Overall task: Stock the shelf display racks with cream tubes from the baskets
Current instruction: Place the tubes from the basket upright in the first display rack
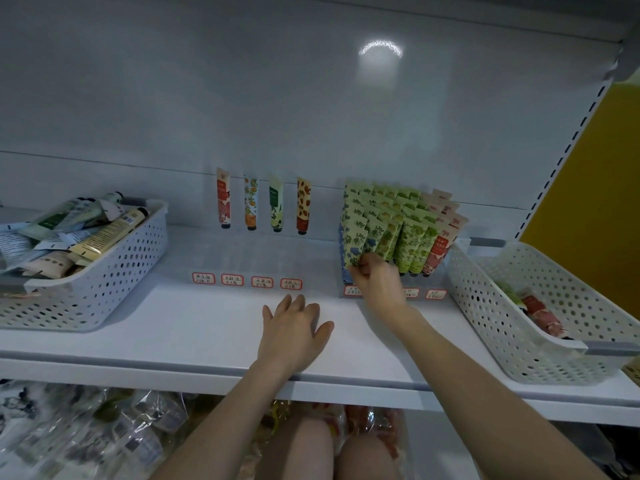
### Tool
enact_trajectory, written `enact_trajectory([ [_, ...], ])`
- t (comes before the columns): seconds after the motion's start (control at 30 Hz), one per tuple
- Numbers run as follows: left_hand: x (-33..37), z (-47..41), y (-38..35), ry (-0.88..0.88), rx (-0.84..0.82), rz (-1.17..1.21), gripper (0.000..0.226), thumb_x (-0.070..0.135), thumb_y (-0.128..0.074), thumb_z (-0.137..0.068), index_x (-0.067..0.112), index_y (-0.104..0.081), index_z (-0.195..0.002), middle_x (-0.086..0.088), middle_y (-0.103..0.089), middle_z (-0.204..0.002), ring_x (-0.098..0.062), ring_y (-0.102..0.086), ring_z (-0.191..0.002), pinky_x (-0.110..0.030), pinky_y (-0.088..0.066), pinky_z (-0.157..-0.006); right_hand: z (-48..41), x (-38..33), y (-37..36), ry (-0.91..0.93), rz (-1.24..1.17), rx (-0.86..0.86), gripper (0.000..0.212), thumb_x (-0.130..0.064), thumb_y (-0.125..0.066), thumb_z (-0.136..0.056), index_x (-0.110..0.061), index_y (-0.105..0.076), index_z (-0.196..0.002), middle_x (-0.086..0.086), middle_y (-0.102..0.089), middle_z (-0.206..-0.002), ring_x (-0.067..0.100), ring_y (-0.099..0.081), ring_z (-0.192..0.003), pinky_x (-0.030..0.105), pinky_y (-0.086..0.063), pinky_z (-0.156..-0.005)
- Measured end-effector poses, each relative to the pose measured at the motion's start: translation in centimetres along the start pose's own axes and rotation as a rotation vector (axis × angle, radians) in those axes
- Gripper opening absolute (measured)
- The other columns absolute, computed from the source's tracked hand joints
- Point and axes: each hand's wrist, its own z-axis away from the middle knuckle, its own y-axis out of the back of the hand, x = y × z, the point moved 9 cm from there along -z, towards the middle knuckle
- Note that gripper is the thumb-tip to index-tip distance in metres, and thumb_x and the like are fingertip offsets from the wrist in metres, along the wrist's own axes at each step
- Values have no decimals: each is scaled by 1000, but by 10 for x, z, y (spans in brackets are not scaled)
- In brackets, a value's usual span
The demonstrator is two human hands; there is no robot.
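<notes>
The right hand [379,280] pinches the lower end of a blue-flowered cream tube [355,237] at the front left corner of the full display rack [420,289], which stands right of centre on the shelf [194,327], toward its back edge. The left hand [294,329] lies open, fingers straight and palm down, on the bare shelf near the front edge, holding nothing. The step in hand looks like seating this tube in the rack's leftmost row. To do it well, guide the cap end straight down into its slot and let the crimped end lean back on the tubes behind, pattern facing out. The rows are packed tight, so a light pinch and a slow push should avoid toppling the green tubes [412,237] beside it. The emptier rack [242,261] left of centre holds only four tubes [276,206] along its back. The left basket [114,282] at the shelf's left edge is heaped, and the right basket [512,327] at the right edge holds a few.
</notes>
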Motion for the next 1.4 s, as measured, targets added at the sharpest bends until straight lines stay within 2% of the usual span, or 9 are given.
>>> enact_trajectory([
  [0.17, 3, 1, 6, -20, 55, 17, 30, 46, -38, -94, 21, -48, -81, -2, -58, -107, -23, -47, -115, -43, -38, -100, 8, -2, 11, 4, -46, 4, 16, -14, -58, -90, 2, -60, -93, 18, -69, -88, 30, -63, -82, 25, -33, -58],
  [0.27, 10, 5, 16, -77, 154, 61, 30, 39, -41, -95, 19, -46, -73, 4, -49, -79, -17, -52, -86, -28, -39, -76, 10, 1, 21, 9, -21, 21, 19, -15, -56, -91, 3, -60, -98, 21, -67, -87, 31, -61, -78, 26, -31, -57],
  [0.37, 19, 11, 28, -128, 232, 75, 28, 33, -43, -95, 17, -49, -72, 1, -52, -74, -15, -46, -70, -25, -30, -63, 11, 1, 39, 25, -21, 41, 20, -12, -55, -91, 4, -62, -99, 21, -67, -88, 29, -61, -77, 31, -46, -65],
  [0.53, 69, 12, 57, -233, 307, 163, 31, 29, -48, -96, 9, -64, -113, -10, -66, -106, -27, -61, -95, -30, -45, -74, 13, -6, 100, 64, -31, 81, 22, -15, -52, -94, 0, -67, -101, 15, -69, -91, 27, -64, -82, 35, -52, -78],
  [0.83, 208, 2, 74, -491, 238, 187, 28, 27, -45, -95, 5, -57, -82, -7, -55, -81, -25, -54, -83, -34, -36, -61, 19, 84, 228, -140, 66, 204, 20, -16, -53, -93, 0, -65, -99, 10, -68, -81, 18, -63, -70, 24, -51, -65],
  [1.0, 266, -19, 70, -536, 158, 116, 29, 29, -44, -96, 6, -54, -82, -5, -52, -82, -23, -52, -79, -31, -34, -60, 33, 154, 249, -353, 180, 21, 24, -19, -55, -93, 2, -64, -100, 11, -65, -78, 15, -61, -60, 32, -53, -64],
  [1.13, 302, -51, 53, -538, 70, 33, 36, 26, -46, -95, 13, -35, -63, -2, -42, -70, -21, -44, -70, -29, -27, -54, 43, 181, 238, -432, 248, -173, 22, -15, -55, -93, 5, -62, -99, 17, -66, -85, 18, -60, -63, 24, -48, -56],
  [1.27, 325, -86, 26, -500, -84, -63, 16, 17, -46, -94, 9, -47, -80, -8, -48, -82, -26, -53, -81, -30, -37, -64, 41, 195, 217, -448, 333, -317, 27, -15, -52, -94, -9, -46, -68, 5, -52, -70, 20, -55, -66, 21, -40, -51],
  [1.4, 325, -124, -10, -384, -214, -179, 24, 13, -39, -94, 5, -60, -104, -8, -60, -95, -24, -60, -86, -31, -46, -67, 38, 210, 198, -489, 369, -422, 31, -11, -47, -94, -13, -41, -64, 4, -50, -68, 17, -48, -59, 21, -38, -49],
])
